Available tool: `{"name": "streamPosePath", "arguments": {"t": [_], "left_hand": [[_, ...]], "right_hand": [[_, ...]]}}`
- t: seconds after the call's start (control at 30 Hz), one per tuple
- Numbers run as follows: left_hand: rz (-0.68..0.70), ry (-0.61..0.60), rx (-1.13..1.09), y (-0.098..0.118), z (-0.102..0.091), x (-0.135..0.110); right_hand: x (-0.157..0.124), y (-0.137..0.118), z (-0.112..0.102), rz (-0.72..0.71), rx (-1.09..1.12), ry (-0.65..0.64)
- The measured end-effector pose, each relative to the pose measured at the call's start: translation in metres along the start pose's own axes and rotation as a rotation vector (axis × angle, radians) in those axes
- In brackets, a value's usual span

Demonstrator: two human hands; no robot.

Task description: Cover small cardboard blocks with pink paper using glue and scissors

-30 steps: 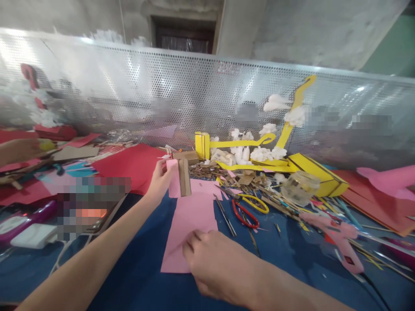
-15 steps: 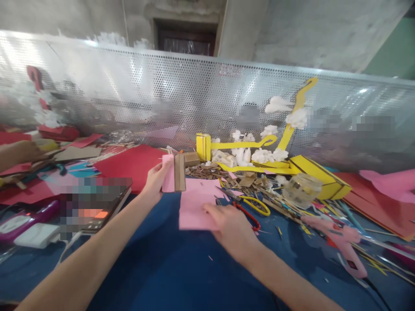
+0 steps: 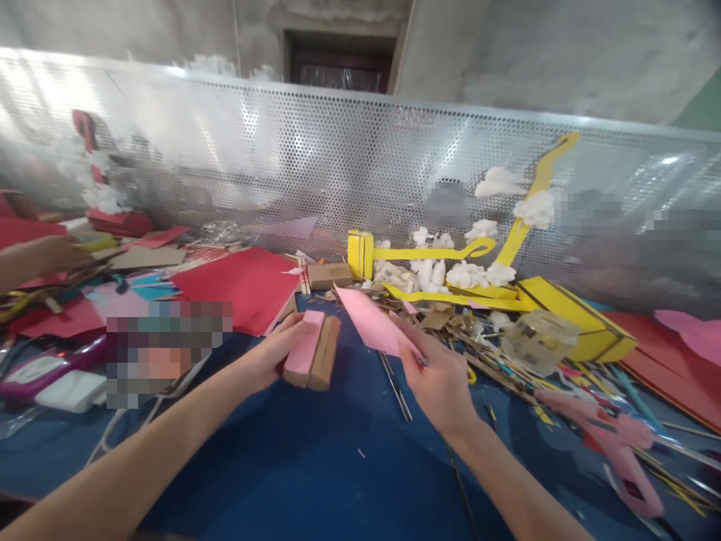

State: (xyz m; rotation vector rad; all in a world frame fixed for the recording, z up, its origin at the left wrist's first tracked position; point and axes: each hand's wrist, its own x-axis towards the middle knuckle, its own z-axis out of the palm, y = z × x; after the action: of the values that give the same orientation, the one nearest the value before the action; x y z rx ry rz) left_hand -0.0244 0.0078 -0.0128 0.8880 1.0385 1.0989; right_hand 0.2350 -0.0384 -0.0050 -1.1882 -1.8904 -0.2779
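Observation:
My left hand (image 3: 282, 347) grips a small cardboard box (image 3: 324, 353) with pink paper covering part of it; bare brown cardboard shows on its right side and near end. My right hand (image 3: 436, 372) pinches a piece of pink paper (image 3: 369, 319), raised off the table and tilted, just right of the box without touching it. Below the paper a thin dark pen-like stick (image 3: 397, 387) lies on the blue table (image 3: 315, 466). A yellow scissor handle (image 3: 472, 373) peeks out behind my right hand.
Cardboard scraps (image 3: 444, 319) are heaped behind the hands, near yellow paper constructions (image 3: 574, 315) with white tufts. A pink glue gun (image 3: 619, 443) lies right, beside a clear jar (image 3: 541, 342). Red sheets (image 3: 236, 289) lie left. Another person's hand (image 3: 39, 259) reaches in at far left.
My right hand has lifted the pink paper off the table and tilted it. My left hand has lowered the box slightly and turned it, so its near end shows.

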Motion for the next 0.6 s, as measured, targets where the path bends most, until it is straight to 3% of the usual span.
{"name": "streamPosePath", "arguments": {"t": [0.1, 0.17, 0.3, 0.6], "left_hand": [[0.000, -0.066, 0.026, -0.005, 0.000, -0.007], [-0.016, -0.079, 0.005, -0.005, 0.001, -0.008], [-0.042, -0.109, -0.020, -0.002, 0.003, -0.011], [-0.072, -0.154, -0.044, -0.003, 0.008, -0.020]], "right_hand": [[-0.002, -0.004, -0.001, -0.370, 0.015, -0.163], [-0.002, -0.006, -0.001, -0.492, -0.023, -0.245], [-0.002, -0.006, -0.002, -0.515, -0.110, -0.264], [-0.005, -0.002, 0.005, -0.494, -0.294, -0.178]]}}
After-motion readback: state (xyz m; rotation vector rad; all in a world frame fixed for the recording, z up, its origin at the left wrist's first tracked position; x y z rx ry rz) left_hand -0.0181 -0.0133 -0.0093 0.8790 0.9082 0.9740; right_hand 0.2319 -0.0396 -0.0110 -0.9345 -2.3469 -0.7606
